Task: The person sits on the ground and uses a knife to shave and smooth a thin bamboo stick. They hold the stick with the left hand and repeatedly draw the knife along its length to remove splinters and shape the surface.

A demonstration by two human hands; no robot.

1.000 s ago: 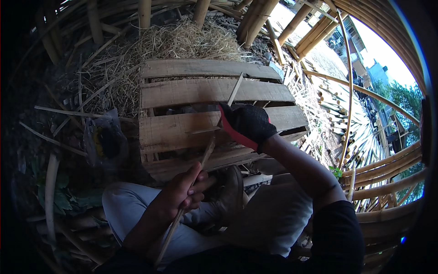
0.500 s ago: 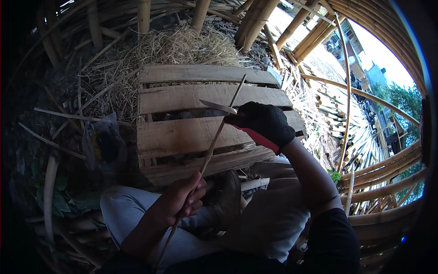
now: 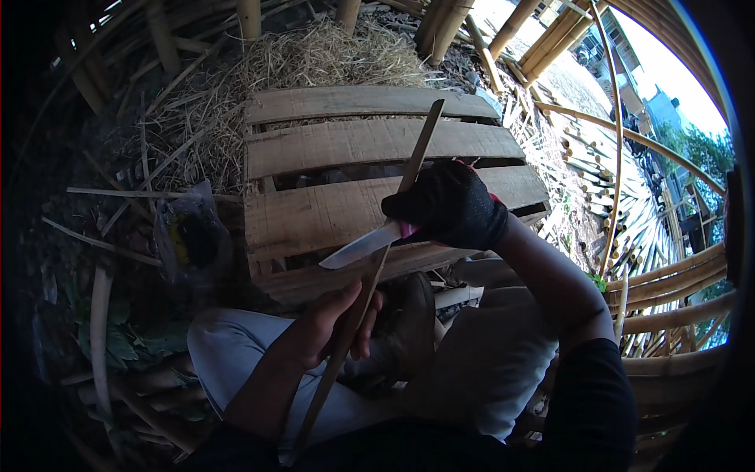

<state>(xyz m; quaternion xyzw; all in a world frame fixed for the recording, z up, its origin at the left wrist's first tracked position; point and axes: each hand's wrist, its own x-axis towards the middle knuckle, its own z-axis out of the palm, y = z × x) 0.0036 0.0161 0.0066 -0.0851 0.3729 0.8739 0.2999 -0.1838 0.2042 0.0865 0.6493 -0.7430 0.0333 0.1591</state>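
A long bamboo strip slants from above the slatted wooden crate down over my lap, its flat face showing. My left hand, bare, holds it loosely, with the strip running between thumb and fingers. My right hand, in a black glove with red parts, is closed around a knife. The knife's blade points down to the left and crosses the strip just above my left hand. Part of the strip is hidden at the gloved hand, so I cannot tell whether those fingers also grip it.
The wooden crate stands before my knees. Behind it lies a heap of straw. A clear plastic bag with something dark and yellow is at the left among loose strips. Bamboo poles form a railing at the right; many cut pieces lie beyond.
My right hand has brought the knife nearer along the strip, and its blade now points down-left. The strip has turned to show a broader face. My left thumb has lifted and straightened.
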